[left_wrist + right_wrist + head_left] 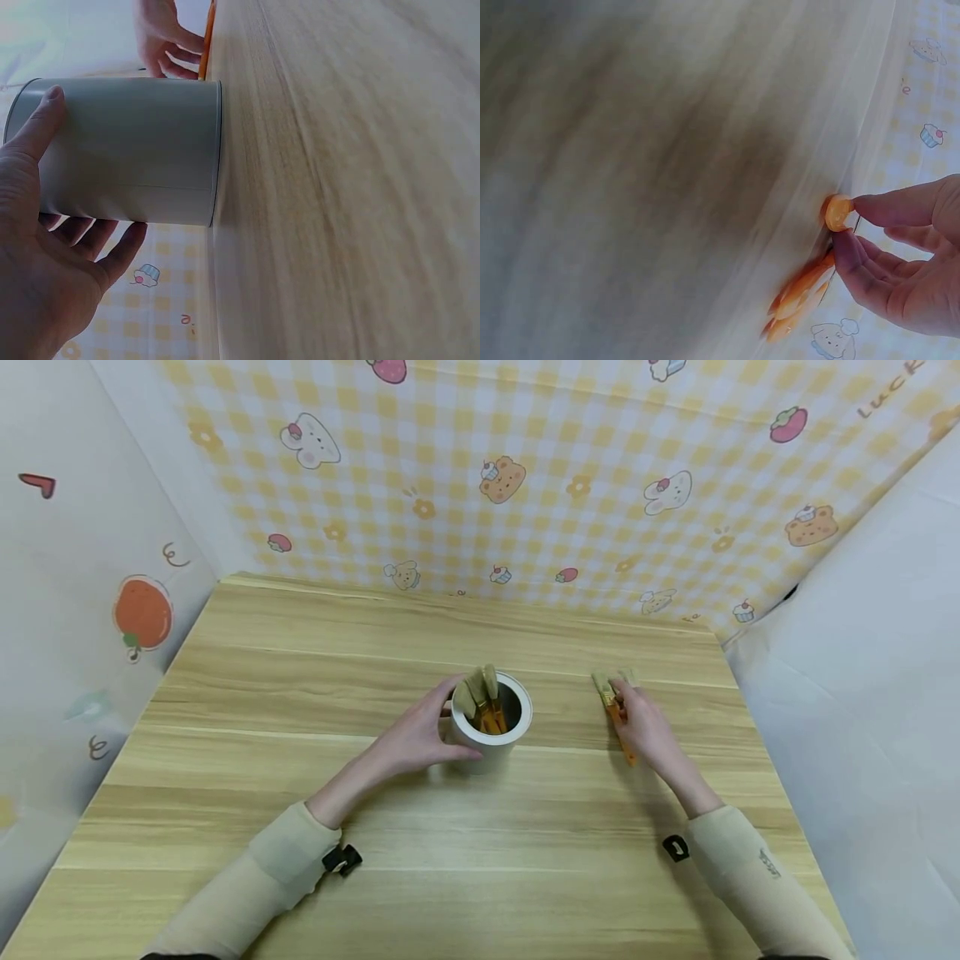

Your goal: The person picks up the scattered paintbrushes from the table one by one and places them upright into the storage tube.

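Left hand [45, 255]: wraps white cup [127, 150], steadying it upright.
Right hand [648, 727]: pinches orange brush [838, 212] lying on surface [300, 693].

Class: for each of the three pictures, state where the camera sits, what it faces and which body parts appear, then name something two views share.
Head: looks down on table, both forearms, cup, brushes.
Left wrist: beside left hand gripping the cup; right hand beyond.
Right wrist: close on right-hand fingers pinching an orange brush handle.
Shared: the cup, in head and left wrist.
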`<state>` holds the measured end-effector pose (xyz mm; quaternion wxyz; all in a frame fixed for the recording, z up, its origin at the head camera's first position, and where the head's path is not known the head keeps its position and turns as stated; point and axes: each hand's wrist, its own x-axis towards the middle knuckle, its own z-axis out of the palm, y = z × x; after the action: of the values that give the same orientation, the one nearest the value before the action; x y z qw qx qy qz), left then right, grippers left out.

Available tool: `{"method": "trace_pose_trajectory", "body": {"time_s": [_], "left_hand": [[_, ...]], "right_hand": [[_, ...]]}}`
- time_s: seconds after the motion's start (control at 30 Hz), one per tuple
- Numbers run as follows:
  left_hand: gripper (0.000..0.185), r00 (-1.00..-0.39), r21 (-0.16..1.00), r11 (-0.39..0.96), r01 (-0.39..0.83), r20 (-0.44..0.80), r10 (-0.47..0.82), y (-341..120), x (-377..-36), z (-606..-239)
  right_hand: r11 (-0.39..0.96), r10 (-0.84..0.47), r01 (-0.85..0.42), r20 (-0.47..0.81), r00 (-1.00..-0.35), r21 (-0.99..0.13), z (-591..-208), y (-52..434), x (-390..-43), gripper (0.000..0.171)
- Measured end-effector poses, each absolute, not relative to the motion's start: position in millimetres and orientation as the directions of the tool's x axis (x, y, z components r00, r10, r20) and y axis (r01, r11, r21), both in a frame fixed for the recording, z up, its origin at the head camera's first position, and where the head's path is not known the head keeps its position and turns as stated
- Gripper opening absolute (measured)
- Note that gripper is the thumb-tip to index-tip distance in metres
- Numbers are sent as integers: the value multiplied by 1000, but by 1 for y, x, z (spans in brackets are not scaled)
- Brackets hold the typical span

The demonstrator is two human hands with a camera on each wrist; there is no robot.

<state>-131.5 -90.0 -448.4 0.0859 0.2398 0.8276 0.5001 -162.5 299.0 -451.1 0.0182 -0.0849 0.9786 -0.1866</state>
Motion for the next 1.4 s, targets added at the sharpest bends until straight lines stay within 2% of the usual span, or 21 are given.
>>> {"method": "trace_pose_trajectory", "body": {"time_s": [0.33,0.57,0.73,1.03,1.4], "left_hand": [[112,-874,868,395,301,86,478,-89,-132,-449],[112,-874,870,386,306,96,477,-88,-130,-449],[112,-874,867,392,307,94,476,-88,-130,-450],[112,-874,871,387,302,91,478,-88,-130,-450],[112,-876,871,390,299,88,475,-89,-131,-449]], "right_hand": [[920,-193,-159,-59,-979,-359,-448,294,-165,65],[928,-186,-144,-94,-978,-343,-443,285,-166,72],[908,-173,-124,-87,-981,-401,-430,273,-164,73],[783,-238,-254,105,-966,-568,-386,243,-164,52],[481,-102,-353,348,-932,-802,-323,190,-147,46]]}}
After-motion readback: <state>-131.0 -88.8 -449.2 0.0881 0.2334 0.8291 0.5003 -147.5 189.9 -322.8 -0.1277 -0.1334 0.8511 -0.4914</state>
